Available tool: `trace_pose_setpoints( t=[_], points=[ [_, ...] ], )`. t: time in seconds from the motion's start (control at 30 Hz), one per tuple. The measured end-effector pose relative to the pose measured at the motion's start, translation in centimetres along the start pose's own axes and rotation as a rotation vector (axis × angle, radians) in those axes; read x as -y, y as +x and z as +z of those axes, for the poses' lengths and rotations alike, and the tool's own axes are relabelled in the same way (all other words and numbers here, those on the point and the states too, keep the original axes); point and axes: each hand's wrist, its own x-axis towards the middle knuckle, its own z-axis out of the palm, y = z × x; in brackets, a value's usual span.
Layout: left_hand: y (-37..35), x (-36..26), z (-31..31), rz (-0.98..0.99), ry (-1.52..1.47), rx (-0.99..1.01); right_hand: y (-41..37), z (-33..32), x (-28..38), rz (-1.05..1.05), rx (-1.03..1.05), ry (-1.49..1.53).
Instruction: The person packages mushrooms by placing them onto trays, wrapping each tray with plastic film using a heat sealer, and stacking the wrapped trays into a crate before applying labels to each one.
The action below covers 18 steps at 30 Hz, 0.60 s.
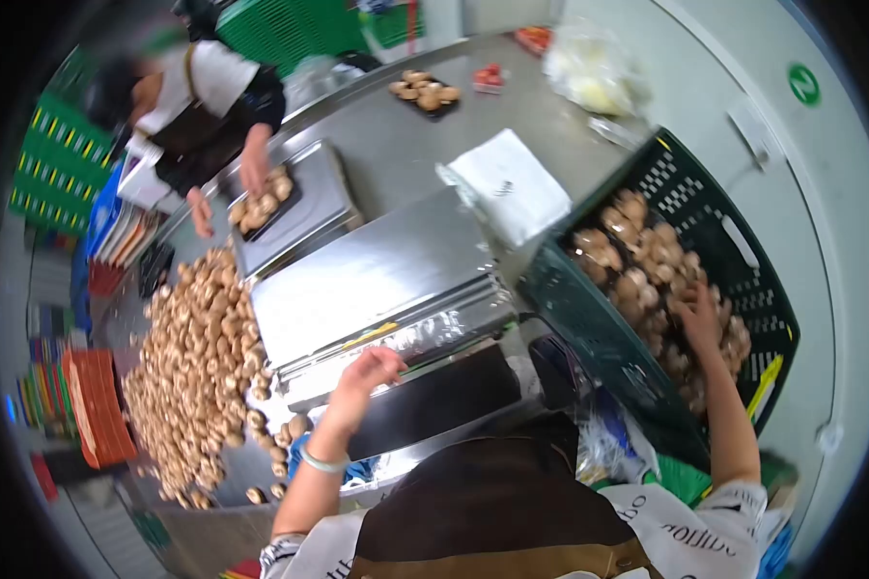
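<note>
My left hand (370,372) hovers over the front of a wrapping machine (377,280), fingers loosely bent and apart, nothing in them. A sheet of clear film (444,328) lies along the machine's front, beside a black pad (439,400). On the right, my right hand (697,314) reaches down into a dark green crate (589,318). Its fingers curl over a film-wrapped pack of mushrooms (681,333); the fingertips are partly hidden among the packs. Several other wrapped packs of brown mushrooms (632,227) fill the crate around it.
A big heap of loose mushrooms (198,376) covers the table's left side. Across from me, a co-worker's hand (254,164) touches a mushroom tray (270,203) on a scale (309,183). Farther back are another mushroom tray (425,94), white sheets (512,188) and a plastic bag (594,72).
</note>
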Motion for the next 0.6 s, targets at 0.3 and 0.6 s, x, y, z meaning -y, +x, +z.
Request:
trace_pose_setpoints(
  t=[0.3,0.6],
  points=[
    [7.2,-4.0,-22.7,0.289,-0.078,-0.696,-0.2,7.4,31.6,-0.437,0.352,0.245],
    [20.5,-3.7,-38.0,0.187,-0.004,-0.69,7.8,40.7,47.7,-0.577,0.893,0.399]
  ],
)
